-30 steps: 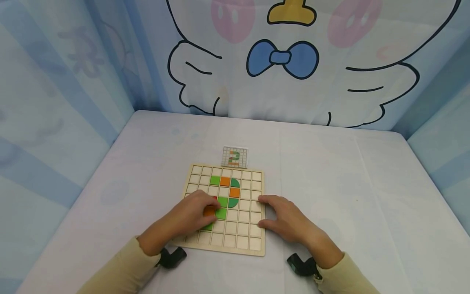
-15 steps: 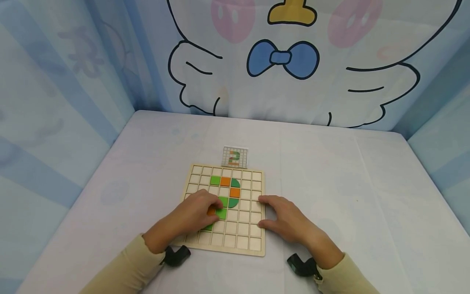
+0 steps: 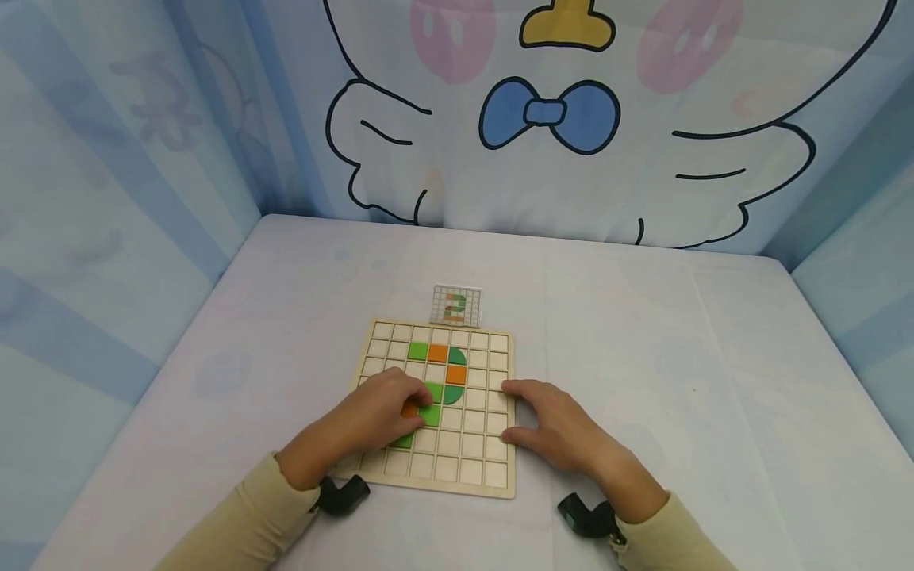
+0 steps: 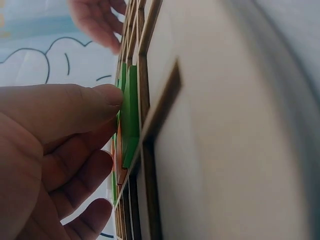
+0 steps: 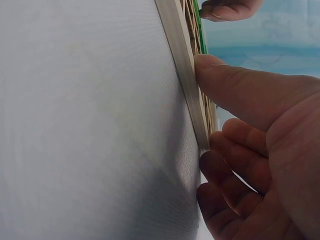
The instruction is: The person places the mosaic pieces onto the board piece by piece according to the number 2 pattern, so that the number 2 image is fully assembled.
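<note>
A wooden grid board (image 3: 462, 444) lies on the table with coloured tiles in its cells. My left hand (image 3: 378, 412) is over its left middle, thumb and index finger apart and touching around a green square tile (image 3: 431, 415). An orange tile (image 3: 409, 408) shows partly beneath that hand, and another green tile (image 3: 403, 441) lies below the thumb. Up close in the left wrist view, the thumb is against the tiles behind a green tile (image 4: 131, 117). My right hand (image 3: 560, 424) touches the board's right rim with thumb and fingertips, which the right wrist view shows too.
Beyond the board's far edge lies a small pattern card (image 3: 455, 306) with a coloured figure on a grid. More tiles sit in the upper rows, among them an orange square (image 3: 456, 374) and a dark green rounded piece (image 3: 453, 394). Printed curtains surround the table.
My left hand has shifted slightly right over the tiles, hiding a bit of red that showed earlier. My right hand and the board stay where they were.
</note>
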Tool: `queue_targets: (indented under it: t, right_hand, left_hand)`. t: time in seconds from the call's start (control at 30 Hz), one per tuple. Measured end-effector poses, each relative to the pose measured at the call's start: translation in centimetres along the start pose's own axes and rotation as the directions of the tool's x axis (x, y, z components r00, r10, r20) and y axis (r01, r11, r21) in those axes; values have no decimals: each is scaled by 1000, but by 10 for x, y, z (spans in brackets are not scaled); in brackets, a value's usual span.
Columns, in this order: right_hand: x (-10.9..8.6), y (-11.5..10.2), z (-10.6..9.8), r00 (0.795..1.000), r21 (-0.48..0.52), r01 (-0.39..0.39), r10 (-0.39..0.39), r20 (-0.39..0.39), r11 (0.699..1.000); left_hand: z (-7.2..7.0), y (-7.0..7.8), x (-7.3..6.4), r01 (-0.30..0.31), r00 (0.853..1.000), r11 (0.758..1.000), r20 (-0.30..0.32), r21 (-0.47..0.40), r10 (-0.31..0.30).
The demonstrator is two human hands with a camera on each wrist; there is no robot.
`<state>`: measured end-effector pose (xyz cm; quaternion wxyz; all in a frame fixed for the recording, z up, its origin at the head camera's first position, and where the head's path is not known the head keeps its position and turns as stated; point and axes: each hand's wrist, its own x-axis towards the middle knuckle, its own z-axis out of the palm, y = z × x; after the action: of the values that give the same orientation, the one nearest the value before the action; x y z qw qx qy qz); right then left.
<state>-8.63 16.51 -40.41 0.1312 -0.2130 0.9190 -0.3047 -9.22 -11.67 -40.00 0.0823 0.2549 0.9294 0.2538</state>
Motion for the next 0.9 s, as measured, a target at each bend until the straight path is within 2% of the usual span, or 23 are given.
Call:
queue_targets:
  t: [0.2,0.9]
  right_hand:
    - [0,0,0,1000,-3,-2,2,-2,1000]
    - [1,2,1,1000,-8,16,-16,-8,1000]
  left_hand:
    - [0,-1,1,-8,1000,1000,-16,13,8]
    - [-5,2,-1,6,1000,1000,-9,-11,-6]
